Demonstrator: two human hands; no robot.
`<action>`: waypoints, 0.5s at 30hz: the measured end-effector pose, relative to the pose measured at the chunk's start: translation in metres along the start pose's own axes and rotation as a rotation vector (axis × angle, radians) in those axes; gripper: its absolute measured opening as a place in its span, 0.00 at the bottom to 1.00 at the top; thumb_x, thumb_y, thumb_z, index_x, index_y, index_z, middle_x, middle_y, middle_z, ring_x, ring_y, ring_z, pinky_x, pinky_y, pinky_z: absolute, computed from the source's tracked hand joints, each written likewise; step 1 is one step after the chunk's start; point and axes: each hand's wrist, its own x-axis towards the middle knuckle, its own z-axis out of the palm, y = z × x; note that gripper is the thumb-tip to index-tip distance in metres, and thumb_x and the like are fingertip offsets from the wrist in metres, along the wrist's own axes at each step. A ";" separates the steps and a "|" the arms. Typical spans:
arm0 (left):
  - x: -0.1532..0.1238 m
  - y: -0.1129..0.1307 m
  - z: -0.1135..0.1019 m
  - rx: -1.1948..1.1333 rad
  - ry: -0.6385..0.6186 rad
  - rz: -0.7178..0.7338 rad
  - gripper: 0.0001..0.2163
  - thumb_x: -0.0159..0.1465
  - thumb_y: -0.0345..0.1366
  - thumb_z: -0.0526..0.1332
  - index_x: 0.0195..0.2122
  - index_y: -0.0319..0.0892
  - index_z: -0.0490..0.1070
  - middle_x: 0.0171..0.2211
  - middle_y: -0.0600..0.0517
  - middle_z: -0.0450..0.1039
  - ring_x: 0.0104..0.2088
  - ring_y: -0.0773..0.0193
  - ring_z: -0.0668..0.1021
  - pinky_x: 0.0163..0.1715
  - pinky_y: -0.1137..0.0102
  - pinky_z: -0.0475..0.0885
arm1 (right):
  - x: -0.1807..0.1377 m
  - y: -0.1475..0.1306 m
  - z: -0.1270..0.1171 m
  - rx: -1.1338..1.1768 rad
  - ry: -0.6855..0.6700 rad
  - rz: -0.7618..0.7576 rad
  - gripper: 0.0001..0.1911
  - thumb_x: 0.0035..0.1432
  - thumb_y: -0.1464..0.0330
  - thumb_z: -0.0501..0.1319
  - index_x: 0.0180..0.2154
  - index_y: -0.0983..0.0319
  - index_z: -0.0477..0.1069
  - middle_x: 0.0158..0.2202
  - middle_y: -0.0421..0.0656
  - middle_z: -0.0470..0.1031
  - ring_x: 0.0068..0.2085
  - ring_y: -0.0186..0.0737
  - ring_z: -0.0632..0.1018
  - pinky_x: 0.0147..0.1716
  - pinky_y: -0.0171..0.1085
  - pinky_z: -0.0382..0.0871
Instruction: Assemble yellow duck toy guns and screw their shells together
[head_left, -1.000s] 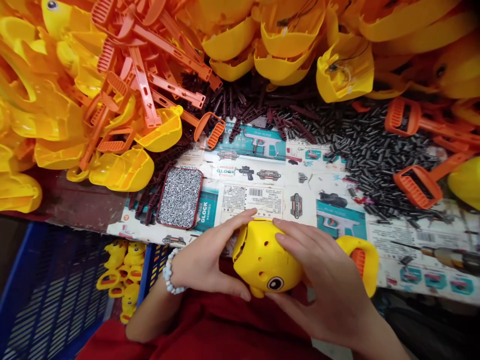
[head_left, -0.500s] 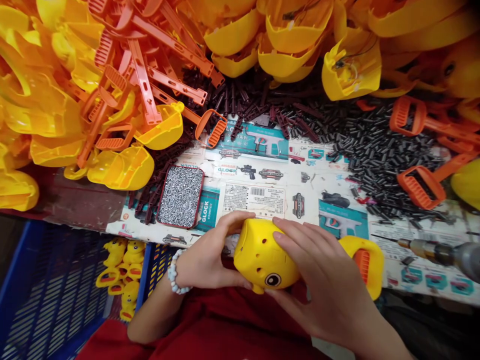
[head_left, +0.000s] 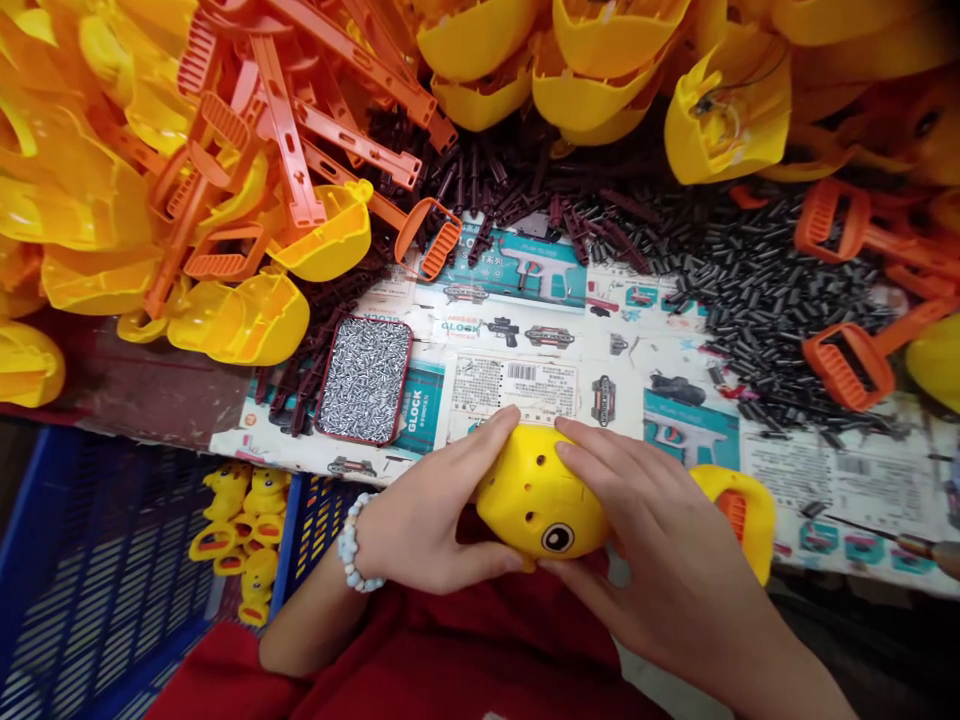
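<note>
Both my hands hold a yellow plastic duck toy (head_left: pixel 536 495) at the table's near edge, over my red lap. My left hand (head_left: pixel 431 520), with a bead bracelet on its wrist, wraps round the duck's left side, thumb underneath. My right hand (head_left: pixel 660 560) covers its right side with fingers laid over the top. The duck's eye faces me, small holes dot its side, and its yellow-and-orange handle (head_left: pixel 739 510) sticks out to the right past my right hand.
A red-rimmed tray of small screws (head_left: pixel 364 380) lies left of centre on the printed cardboard (head_left: pixel 600 370). Yellow half-shells (head_left: pixel 240 320), orange handle parts (head_left: pixel 300 150) and black pins (head_left: pixel 750 290) pile along the back. A blue crate (head_left: pixel 90 580) with finished ducks (head_left: pixel 240 530) stands lower left. A drill tip (head_left: pixel 926 548) shows far right.
The view has tilted a little; the duck sits slightly lower and turned in my hands. The drill at the right has slipped mostly out of view.
</note>
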 end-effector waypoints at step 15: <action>0.004 -0.007 -0.016 -0.068 -0.057 0.135 0.39 0.53 0.28 0.60 0.65 0.40 0.45 0.65 0.40 0.52 0.63 0.49 0.62 0.62 0.56 0.61 | -0.006 0.006 -0.008 0.290 0.040 0.018 0.23 0.64 0.62 0.58 0.56 0.63 0.56 0.57 0.50 0.59 0.57 0.50 0.63 0.52 0.46 0.59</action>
